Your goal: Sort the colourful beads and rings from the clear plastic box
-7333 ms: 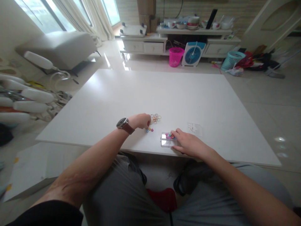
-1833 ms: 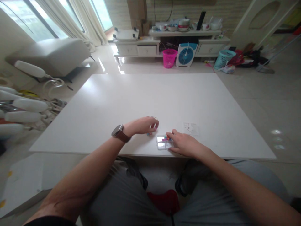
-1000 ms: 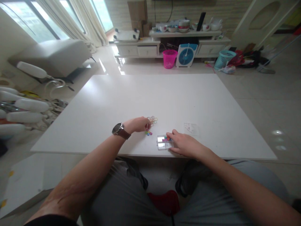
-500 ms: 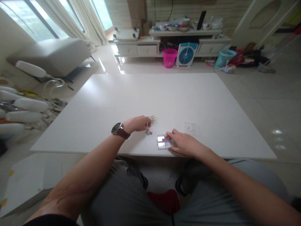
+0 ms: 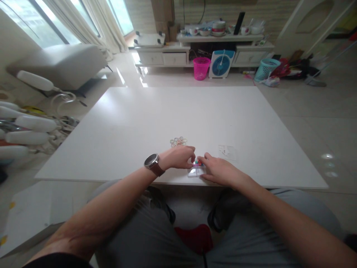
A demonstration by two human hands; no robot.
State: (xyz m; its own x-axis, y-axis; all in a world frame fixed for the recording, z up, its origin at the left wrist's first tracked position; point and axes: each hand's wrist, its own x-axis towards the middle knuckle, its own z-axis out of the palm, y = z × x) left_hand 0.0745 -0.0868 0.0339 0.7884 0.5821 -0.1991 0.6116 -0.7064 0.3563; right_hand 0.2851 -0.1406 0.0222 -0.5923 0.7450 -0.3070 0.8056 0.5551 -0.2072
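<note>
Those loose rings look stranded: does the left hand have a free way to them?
Probably yes. The rings lie on bare table just beyond the left hand, which sits at the clear box; nothing lies between them.

Both forearms reach forward and converge near the middle, bare to above the elbow. The left hand lies palm down with its fingers curled loosely inward, fingertips pointing toward the other hand (whether they pinch anything cannot be told). A brown-strapped wristwatch sits on the left wrist, dial up. The right hand rests flat and low, fingers extended leftward, thumb tucked beneath. The two hands' fingertips nearly meet.
</note>
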